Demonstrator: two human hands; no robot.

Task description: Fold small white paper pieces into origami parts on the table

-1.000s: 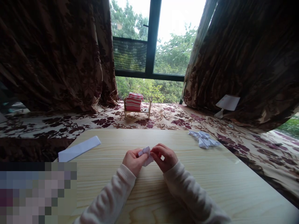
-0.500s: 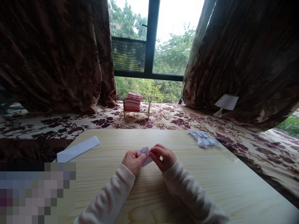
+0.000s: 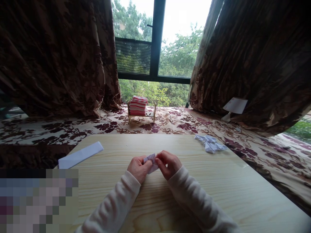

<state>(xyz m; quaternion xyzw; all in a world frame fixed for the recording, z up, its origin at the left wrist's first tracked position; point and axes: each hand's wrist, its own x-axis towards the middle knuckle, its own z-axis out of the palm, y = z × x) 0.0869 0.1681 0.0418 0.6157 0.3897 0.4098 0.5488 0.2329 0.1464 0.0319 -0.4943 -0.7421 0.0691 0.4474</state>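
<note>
Small folded white paper (image 3: 152, 167): above the near middle of the wooden table (image 3: 116, 200), its exact shape masked by fingers. Left hand (image 3: 139, 169): thumb and fingers clamped on the paper, fingertips behind it hidden. Right hand (image 3: 169, 164): thumb and forefinger brought together at the paper's edge; grip unclear. White paper pieces (image 3: 210, 144): overlapping at the far right, count indistinct. Pixelated patch: covers the table's near left part.

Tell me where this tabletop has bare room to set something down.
Widest: the table right of the right sleeve, nearer than the paper pile. Smaller: between the long paper strip and left hand, and between right hand and the paper pile. Crowded: the middle, where both hands meet at the small folded paper.
</note>
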